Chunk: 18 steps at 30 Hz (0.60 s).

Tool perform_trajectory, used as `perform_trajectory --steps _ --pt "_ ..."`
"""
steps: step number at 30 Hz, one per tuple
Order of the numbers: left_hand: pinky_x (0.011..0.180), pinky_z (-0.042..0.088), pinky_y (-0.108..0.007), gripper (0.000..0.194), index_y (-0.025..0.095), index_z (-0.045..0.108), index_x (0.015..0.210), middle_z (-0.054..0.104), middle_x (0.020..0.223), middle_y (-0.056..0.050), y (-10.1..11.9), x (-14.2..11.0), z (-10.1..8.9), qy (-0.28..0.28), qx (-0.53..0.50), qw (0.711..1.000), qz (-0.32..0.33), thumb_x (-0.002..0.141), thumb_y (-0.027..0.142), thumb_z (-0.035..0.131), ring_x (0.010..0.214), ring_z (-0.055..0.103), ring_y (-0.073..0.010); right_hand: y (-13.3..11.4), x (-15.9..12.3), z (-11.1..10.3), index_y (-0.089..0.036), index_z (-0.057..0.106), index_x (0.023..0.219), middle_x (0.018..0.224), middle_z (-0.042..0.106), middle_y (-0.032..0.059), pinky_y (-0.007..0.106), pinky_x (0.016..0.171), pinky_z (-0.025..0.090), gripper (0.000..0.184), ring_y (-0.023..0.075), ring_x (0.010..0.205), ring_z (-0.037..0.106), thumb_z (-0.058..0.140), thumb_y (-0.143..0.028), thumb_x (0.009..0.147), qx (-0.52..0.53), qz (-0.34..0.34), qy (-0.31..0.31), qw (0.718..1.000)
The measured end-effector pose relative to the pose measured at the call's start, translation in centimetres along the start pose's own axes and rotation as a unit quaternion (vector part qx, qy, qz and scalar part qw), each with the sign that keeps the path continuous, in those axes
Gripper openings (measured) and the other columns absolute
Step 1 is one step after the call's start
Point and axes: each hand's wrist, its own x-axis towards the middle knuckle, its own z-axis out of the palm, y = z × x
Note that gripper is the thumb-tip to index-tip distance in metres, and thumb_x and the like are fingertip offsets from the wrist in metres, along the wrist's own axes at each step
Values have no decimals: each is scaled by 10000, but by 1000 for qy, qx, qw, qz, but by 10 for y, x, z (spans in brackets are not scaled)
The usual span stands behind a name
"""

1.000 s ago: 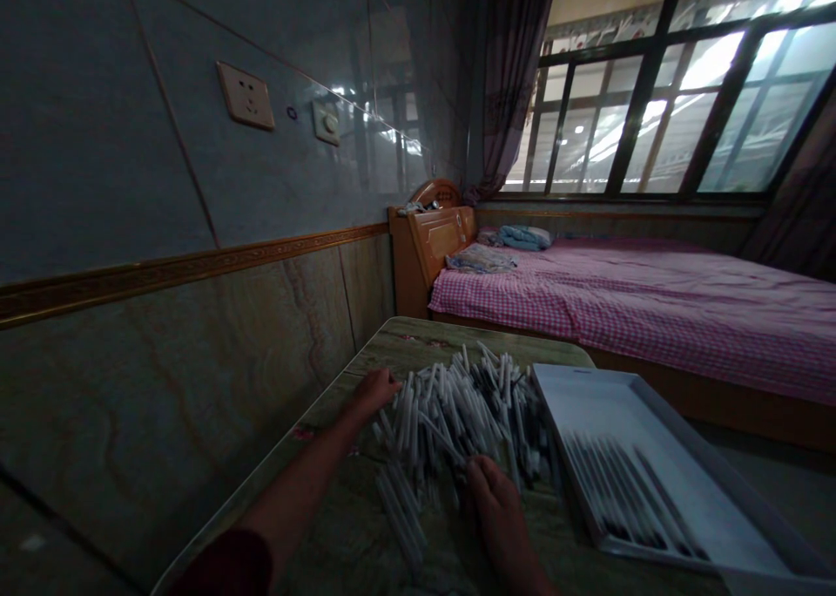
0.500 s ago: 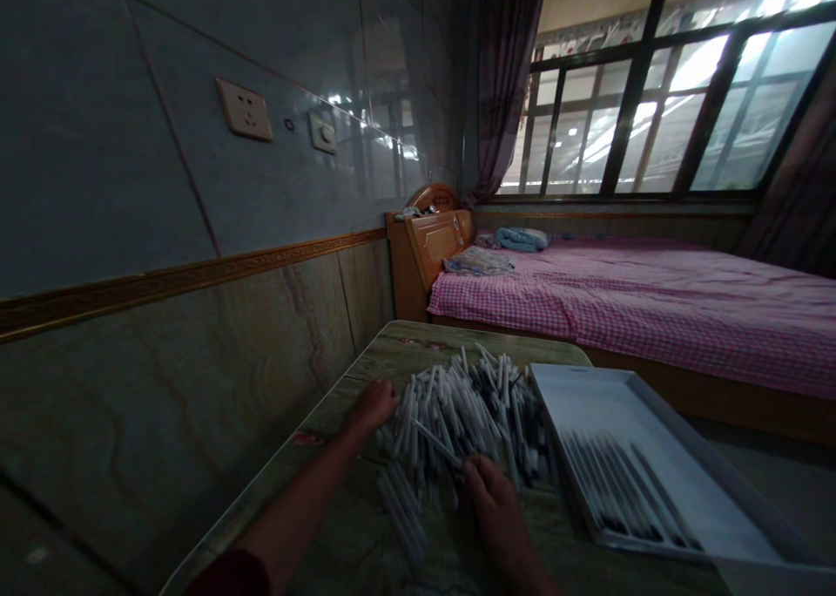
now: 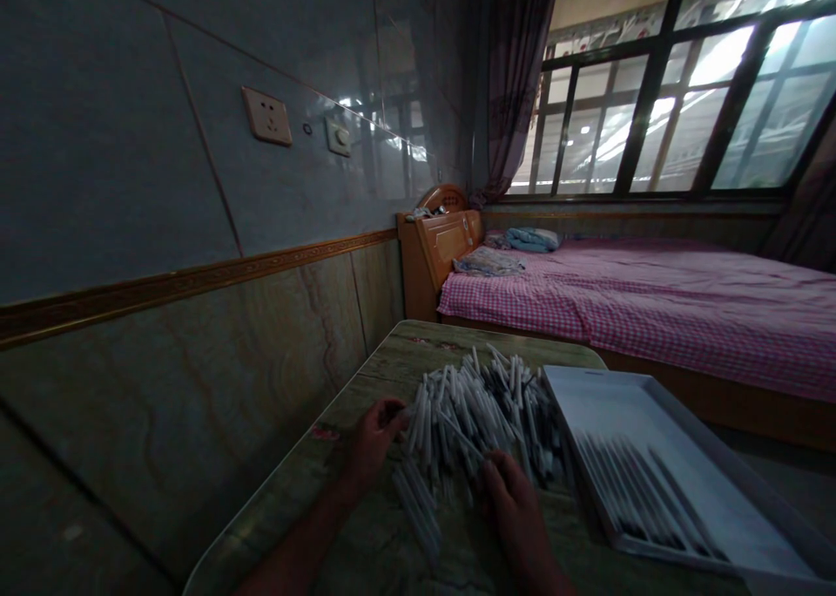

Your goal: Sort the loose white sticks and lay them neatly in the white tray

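A heap of thin whitish pen-like tubes (image 3: 457, 404) lies on the small table, some showing dark parts. At the heap's left edge is my left hand (image 3: 377, 439), fingers curled inward and thumb close to them; whatever is between the fingertips cannot be made out. My right hand (image 3: 515, 500), at the front of the heap, is closed around the lower end of a slanting pen-like tube (image 3: 462, 435). Between my hands, nearer to me, several clear tubes (image 3: 416, 509) lie side by side, blurred. A white tray (image 3: 601, 396) on the right holds a row of dark-tipped pen-like sticks (image 3: 643, 491).
The green marble-patterned table (image 3: 366, 378) stands against a tiled wall (image 3: 287, 335). Beyond its far edge is a bed with a pink checked sheet (image 3: 562, 291) and a wooden headboard (image 3: 431, 252). A socket (image 3: 266, 117) is on the wall; a window is at the back right.
My left hand has drawn slightly nearer to me and turned, its thumb now showing. My right hand keeps its hold on the tube at the heap's front. The whole view has shifted a little.
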Motion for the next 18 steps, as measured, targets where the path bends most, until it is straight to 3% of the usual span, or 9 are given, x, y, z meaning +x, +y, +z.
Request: perform_trajectory --steps 5,10,18 --pt "489 375 -207 433 166 588 872 515 580 71 -1 -22 2 -40 -115 991 -53 609 471 747 491 479 -85 3 -1 -2 -168 650 942 670 601 16 244 496 442 468 165 573 551 504 -585 789 -31 -6 -8 999" --pt "484 347 -205 482 162 613 890 498 563 69 0 -22 2 -77 -137 985 -74 585 506 758 486 462 -79 8 -1 -3 -173 683 964 694 636 33 248 538 458 451 181 623 584 490 -556 823 -90 -44 -16 995" --pt "514 374 -207 459 161 639 915 506 573 62 -4 -25 6 -86 -137 983 -85 608 482 757 509 468 -79 6 -2 -2 -197 706 927 664 655 28 236 519 464 433 167 580 575 499 -566 831 -107 -77 -16 991"
